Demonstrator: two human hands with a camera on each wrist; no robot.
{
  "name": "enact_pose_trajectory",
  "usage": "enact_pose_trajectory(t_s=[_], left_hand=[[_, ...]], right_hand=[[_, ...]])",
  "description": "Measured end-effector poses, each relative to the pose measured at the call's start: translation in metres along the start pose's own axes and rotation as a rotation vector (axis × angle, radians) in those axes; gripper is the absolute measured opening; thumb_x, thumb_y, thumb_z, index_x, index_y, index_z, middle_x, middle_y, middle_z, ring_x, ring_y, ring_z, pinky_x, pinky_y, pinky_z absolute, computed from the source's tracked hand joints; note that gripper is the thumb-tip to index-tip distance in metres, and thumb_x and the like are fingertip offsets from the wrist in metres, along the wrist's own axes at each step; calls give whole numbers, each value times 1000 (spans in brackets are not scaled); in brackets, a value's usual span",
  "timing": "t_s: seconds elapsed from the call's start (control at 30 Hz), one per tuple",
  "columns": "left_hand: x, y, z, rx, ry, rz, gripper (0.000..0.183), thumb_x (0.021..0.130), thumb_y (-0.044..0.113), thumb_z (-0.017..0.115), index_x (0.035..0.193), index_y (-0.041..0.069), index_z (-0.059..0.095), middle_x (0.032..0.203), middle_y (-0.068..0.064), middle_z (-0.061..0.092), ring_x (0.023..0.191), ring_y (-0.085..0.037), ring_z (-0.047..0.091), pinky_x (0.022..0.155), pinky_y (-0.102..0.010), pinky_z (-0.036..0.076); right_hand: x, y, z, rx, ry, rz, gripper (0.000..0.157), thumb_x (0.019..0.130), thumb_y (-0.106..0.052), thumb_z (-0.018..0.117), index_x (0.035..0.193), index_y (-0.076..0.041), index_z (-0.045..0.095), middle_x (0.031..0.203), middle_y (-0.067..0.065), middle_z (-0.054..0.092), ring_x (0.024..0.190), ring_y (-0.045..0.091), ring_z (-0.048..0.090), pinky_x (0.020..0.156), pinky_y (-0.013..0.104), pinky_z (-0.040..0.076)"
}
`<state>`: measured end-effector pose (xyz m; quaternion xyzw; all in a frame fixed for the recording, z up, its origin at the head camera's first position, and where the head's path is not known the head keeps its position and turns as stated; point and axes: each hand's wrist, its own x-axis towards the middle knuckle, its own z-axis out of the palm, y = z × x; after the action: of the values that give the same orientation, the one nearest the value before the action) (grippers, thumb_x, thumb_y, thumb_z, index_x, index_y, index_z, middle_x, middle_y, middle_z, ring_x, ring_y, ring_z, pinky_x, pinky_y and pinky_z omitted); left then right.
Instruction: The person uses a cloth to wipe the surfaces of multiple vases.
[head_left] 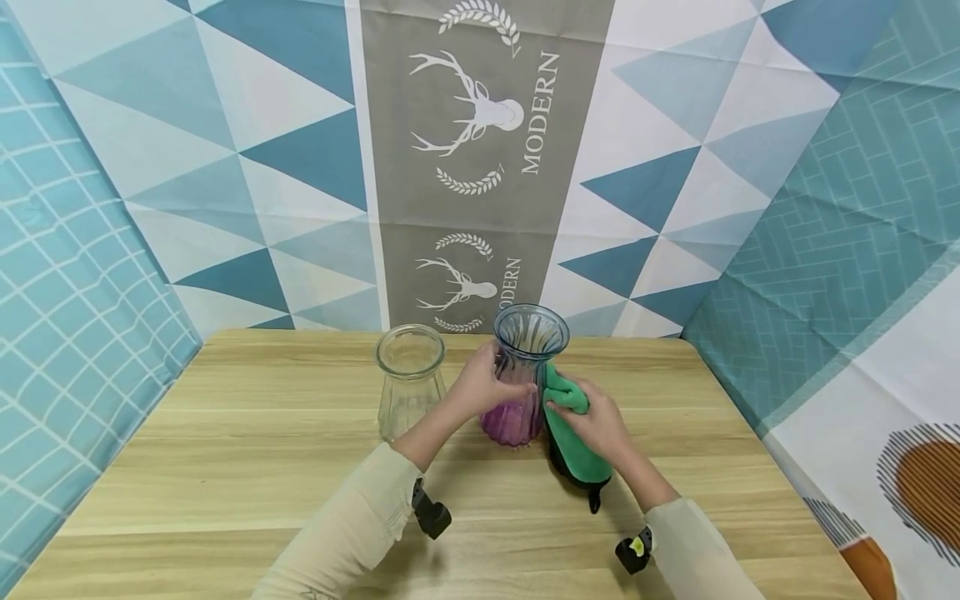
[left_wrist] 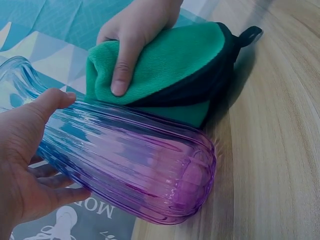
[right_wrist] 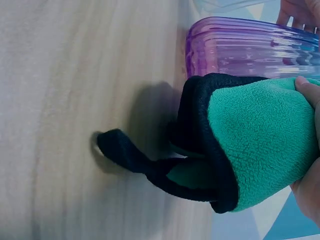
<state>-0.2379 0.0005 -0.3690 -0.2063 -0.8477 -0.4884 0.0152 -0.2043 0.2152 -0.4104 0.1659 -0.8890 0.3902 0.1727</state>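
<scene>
A ribbed glass vase (head_left: pixel 513 408), blue at its flared rim and purple toward the base, stands upright on the wooden table. My left hand (head_left: pixel 480 385) grips it around the neck, thumb on the near side and fingers on the other, as the left wrist view shows on the vase (left_wrist: pixel 135 160). In my right hand (head_left: pixel 600 421) is a folded green cloth (head_left: pixel 581 450) with dark edging and a hanging loop (right_wrist: pixel 122 150). The right thumb presses on the cloth (left_wrist: pixel 170 60), which lies against the vase's right side.
A clear glass vase (head_left: pixel 408 392) stands just left of the coloured one, partly behind my left forearm. The wooden table (head_left: pixel 247 467) reaches back to a patterned curtain (head_left: pixel 300 167), and more hanging fabric borders both sides.
</scene>
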Motion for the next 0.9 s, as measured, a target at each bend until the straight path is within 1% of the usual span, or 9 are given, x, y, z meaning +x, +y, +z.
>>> enact_pose_trajectory(t_s=[0.13,0.23,0.47,0.57,0.7,0.77,0.9], left_hand=[[0,0,0,-1,7,-12,75,71,31,81,131,4,45,127,-15,55,121,-29,51,102,-43,43],[0,0,0,-5,7,-12,75,71,32,81,131,5,45,127,-14,55,122,-29,50,103,-43,42],[1,-1,0,-5,2,-2,73,71,31,81,131,7,47,127,-12,56,122,-27,51,102,-42,44],[1,-2,-1,-11,1,2,72,71,32,80,130,8,47,127,-11,57,122,-27,51,102,-42,44],[1,-2,-1,-18,-1,10,70,71,32,80,129,7,48,125,-11,58,121,-26,52,101,-42,44],[1,-2,0,-20,-4,11,70,71,32,80,129,7,48,125,-12,58,121,-27,52,102,-42,44],[1,-1,0,-20,-5,10,70,72,30,80,129,6,48,125,-12,57,121,-27,52,102,-43,44]], right_hand=[[3,-5,-5,19,23,-13,52,79,-15,74,128,-6,57,121,21,60,109,37,59,84,49,52],[6,-9,-9,32,38,-17,52,80,-15,74,128,-6,56,122,20,61,109,35,59,83,48,53],[10,-20,-16,86,88,-17,47,82,-17,72,126,-10,59,121,15,63,109,31,61,83,45,54],[13,-24,-18,89,106,-25,48,82,-17,72,128,-11,57,122,14,63,110,30,61,83,45,54],[15,-27,-18,82,123,-40,53,81,-15,73,131,-10,55,124,16,61,112,32,59,87,46,52],[15,-27,-17,80,125,-48,53,80,-14,74,130,-8,55,123,16,61,112,32,59,88,46,52],[15,-26,-14,69,113,-62,52,79,-12,75,127,-5,57,120,17,63,110,33,60,86,46,53]])
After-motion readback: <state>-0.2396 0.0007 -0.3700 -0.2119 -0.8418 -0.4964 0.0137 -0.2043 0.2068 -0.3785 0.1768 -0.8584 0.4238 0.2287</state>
